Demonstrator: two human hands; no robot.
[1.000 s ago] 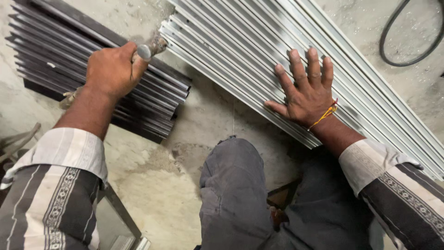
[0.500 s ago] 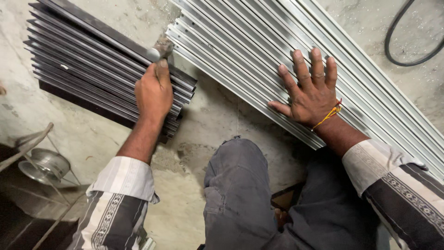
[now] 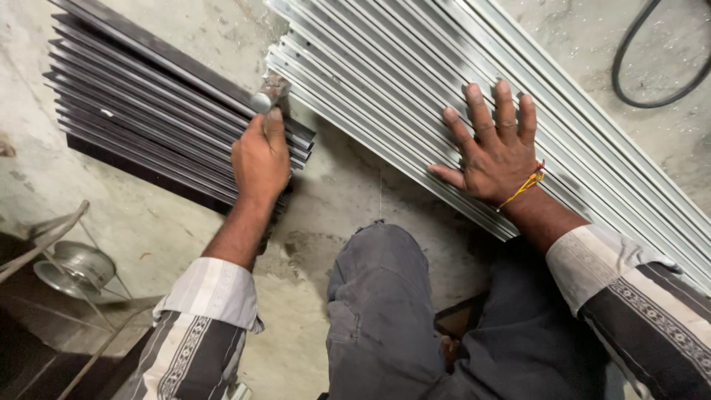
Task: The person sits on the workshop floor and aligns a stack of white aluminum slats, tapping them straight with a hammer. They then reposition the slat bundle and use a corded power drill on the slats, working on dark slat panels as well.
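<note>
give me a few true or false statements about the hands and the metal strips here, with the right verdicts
1. The left hand grips a small metal tool at the end of the light strips. True.
2. The right hand is clenched in a fist. False: it lies flat, fingers spread, on the light strips.
3. The dark strips lie stacked on the light ones. False: they lie beside them on the concrete floor.
4. A black cable curves over the floor at upper right. True.

Bare concrete floor point(image 3: 333, 200) opens a narrow wedge between the dark profile stack point(image 3: 148, 118) and the silver profile stack point(image 3: 385, 81). The knee point(image 3: 378, 289) blocks it below; a black cable point(image 3: 644, 67) loops at upper right.
</note>
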